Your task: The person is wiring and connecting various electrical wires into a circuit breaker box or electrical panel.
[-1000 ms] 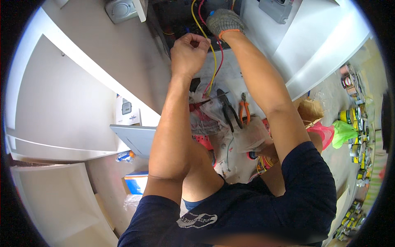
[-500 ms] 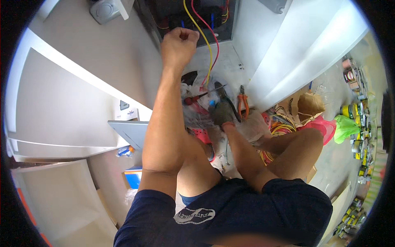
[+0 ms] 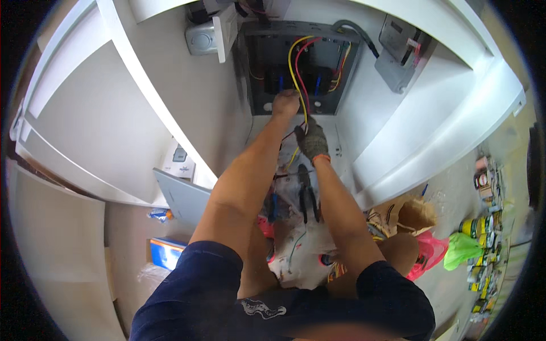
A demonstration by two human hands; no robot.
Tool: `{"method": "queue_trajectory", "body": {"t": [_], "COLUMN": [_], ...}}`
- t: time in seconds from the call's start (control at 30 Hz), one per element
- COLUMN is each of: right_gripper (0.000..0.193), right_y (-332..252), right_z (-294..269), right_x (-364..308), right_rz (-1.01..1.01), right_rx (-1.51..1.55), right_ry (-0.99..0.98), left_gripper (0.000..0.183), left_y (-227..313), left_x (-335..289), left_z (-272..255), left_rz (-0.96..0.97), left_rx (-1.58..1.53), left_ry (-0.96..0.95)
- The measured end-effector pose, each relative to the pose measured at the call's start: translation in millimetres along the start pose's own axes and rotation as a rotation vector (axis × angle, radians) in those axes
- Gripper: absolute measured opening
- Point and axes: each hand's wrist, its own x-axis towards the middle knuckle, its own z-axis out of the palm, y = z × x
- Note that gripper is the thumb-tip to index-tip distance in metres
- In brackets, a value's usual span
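A yellow wire [image 3: 290, 57] and a red wire [image 3: 298, 71] loop down out of the grey metal electrical box [image 3: 248, 96] ahead of me. My bare left hand [image 3: 286, 104] is at the box's lower part, just under the black blocks [image 3: 275, 80] with blue tabs. Its fingers are curled closed beside the yellow wire; what they pinch, if anything, is hidden. Below and to the right, my right hand [image 3: 312, 141] wears a dark grey glove. Its fingers close round the yellow and red wires where they come down from the box.
Black-handled pliers [image 3: 307, 196] lie on the floor below my right hand. White cabinet panels [image 3: 227, 113] rise on both sides. A grey box with a cable [image 3: 394, 71] is at the right wall. Paper bag [image 3: 418, 216], green bag [image 3: 462, 250] and several cans [image 3: 478, 227] stand right.
My right hand has risen from the tools on the floor to the wires. My left hand is now lower in the box, close to the wires. The view shows more of the box.
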Motion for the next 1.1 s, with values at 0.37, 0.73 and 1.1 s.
{"method": "queue_trajectory", "body": {"t": [0.37, 0.73, 1.1], "right_gripper": [0.034, 0.033, 0.034], "right_y": [3, 4, -50], "right_z": [73, 29, -4], "right_x": [-44, 79, 109], "right_rz": [-0.042, -0.506, -0.373], "right_rx": [1.467, -0.195, -0.271], "right_ry": [-0.253, 0.020, -0.030], "left_gripper": [0.032, 0.025, 0.033], "left_y": [37, 22, -51], "left_x": [52, 114, 118], "left_z": [-21, -23, 4], "left_rz": [0.197, 0.221, -0.056], "left_rx": [-0.416, -0.259, 0.187], "left_ry": [0.478, 0.719, 0.322]}}
